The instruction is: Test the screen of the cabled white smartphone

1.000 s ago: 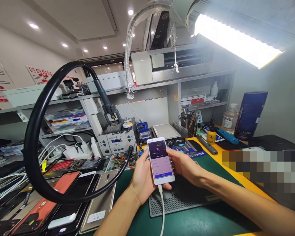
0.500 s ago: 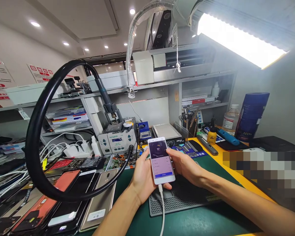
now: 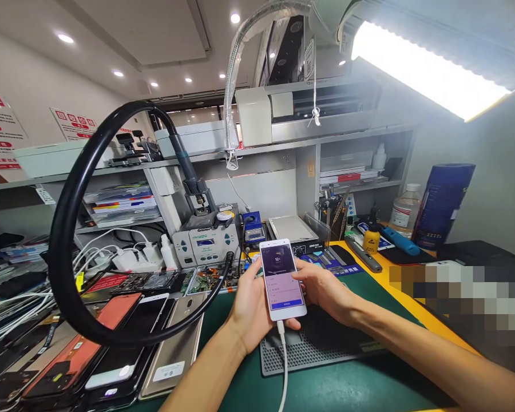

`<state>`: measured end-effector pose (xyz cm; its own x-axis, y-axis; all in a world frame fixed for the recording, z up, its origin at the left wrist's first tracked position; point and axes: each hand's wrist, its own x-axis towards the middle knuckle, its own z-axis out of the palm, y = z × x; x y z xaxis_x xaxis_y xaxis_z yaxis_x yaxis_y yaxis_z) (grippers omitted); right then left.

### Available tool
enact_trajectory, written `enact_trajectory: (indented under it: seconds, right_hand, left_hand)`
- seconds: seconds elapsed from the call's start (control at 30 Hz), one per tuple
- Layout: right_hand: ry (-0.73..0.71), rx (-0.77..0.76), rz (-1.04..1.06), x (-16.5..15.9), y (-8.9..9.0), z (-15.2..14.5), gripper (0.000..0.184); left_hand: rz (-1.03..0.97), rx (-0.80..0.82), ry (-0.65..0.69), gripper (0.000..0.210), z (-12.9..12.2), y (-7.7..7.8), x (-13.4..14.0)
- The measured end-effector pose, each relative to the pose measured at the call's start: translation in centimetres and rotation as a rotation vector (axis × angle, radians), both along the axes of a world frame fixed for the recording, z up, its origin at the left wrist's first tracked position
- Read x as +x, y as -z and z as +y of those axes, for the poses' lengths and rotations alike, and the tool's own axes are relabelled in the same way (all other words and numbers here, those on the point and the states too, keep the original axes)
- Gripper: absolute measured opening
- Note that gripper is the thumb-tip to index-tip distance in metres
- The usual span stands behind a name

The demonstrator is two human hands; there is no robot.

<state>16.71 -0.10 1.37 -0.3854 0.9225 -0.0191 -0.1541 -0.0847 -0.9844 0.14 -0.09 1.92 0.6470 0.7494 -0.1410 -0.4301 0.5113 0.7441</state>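
Observation:
A white smartphone with its screen lit stands tilted toward me, above the dark perforated mat. My left hand is closed round its left side and back, with fingertips showing below the lower right corner. From the right, my right hand grips the phone's right edge, one digit lying over the screen's margin; its other fingers are partly hidden. On the screen, a dark upper panel shows a figure like 10, above a pale list and a blue bar. A white charging cable runs from the phone's bottom edge toward me.
Several phones and phone parts, including a gold phone, lie at left. A thick black hose arches from a grey soldering station. Behind are a circuit-board tray and flat-topped device. A yellow bottle stands at right, under a bright lamp.
A digit of my right hand has moved down and inward over the screen's right margin. The view has shifted slightly; my left hand keeps its hold on the phone.

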Motion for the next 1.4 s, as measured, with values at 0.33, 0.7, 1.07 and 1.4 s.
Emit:
enact_trajectory:
  seconds: [0.33,0.7,1.07,1.4]
  right_hand:
    - [-0.011,-0.024,0.021,-0.1,-0.1,0.0,0.051]
    - [0.071,-0.128,-0.055,0.8,0.3,2.0,0.043]
    - [0.454,0.215,-0.310,2.5,2.2,4.8,0.033]
    - [0.809,0.620,-0.481,4.4,1.7,6.0,0.054]
  left_hand:
    - [0.019,-0.008,0.005,0.063,0.2,0.2,-0.1]
    - [0.012,-0.019,0.133,0.061,0.3,0.2,-0.8]
    - [0.223,-0.070,0.054,0.055,0.5,1.2,-0.3]
    - [0.222,-0.024,-0.055,0.036,0.1,0.9,0.4]
